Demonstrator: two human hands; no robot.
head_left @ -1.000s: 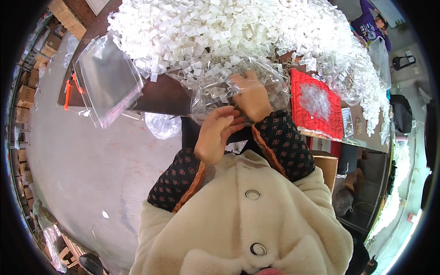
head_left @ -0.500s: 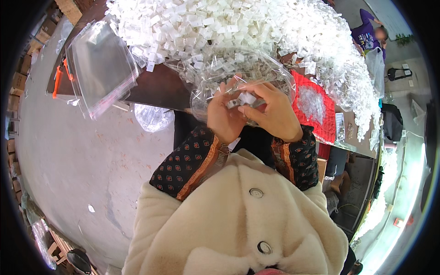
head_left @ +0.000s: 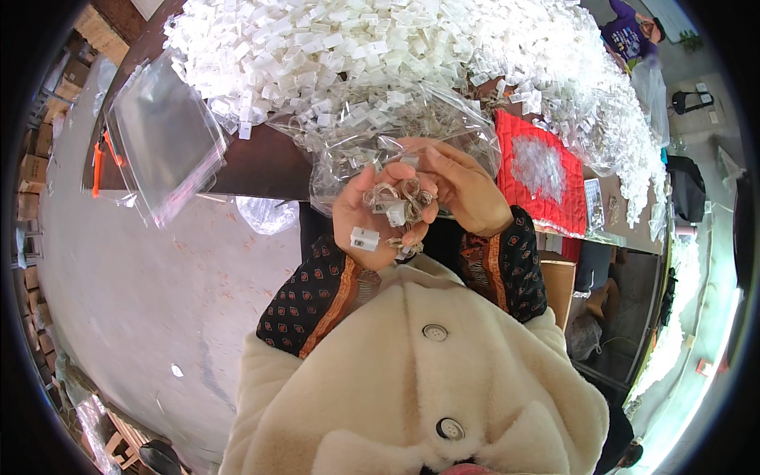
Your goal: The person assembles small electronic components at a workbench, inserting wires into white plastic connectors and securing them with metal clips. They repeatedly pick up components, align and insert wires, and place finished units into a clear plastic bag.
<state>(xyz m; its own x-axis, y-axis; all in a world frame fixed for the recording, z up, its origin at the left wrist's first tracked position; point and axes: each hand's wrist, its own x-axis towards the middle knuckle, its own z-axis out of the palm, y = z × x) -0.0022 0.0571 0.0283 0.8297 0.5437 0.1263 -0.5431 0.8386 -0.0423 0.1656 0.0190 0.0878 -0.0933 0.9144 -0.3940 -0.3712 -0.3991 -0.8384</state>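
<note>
My left hand (head_left: 355,222) is cupped with its palm up, its fingers curled round several small clear looped pieces (head_left: 408,202) with white tags. One white tag (head_left: 365,238) lies on its palm near the wrist. Just right of it, my right hand (head_left: 469,188) is closed, its fingers bent toward the left fingertips. What it grips, if anything, is hidden. Both hands are over the near edge of the table, in front of a large clear plastic bag (head_left: 324,180). More small pieces show through the bag.
A big heap of small white and clear pieces (head_left: 317,39) covers the far table. At left lie flat clear bags (head_left: 162,127) and orange-handled scissors (head_left: 98,166). A red cloth (head_left: 507,190) with clear bits lies at right. Another person (head_left: 629,36) is at the far right.
My left hand has turned palm up and moved slightly left and nearer me, bringing the looped pieces into view. My right hand has shifted a little left, its fingers now farther from the palm.
</note>
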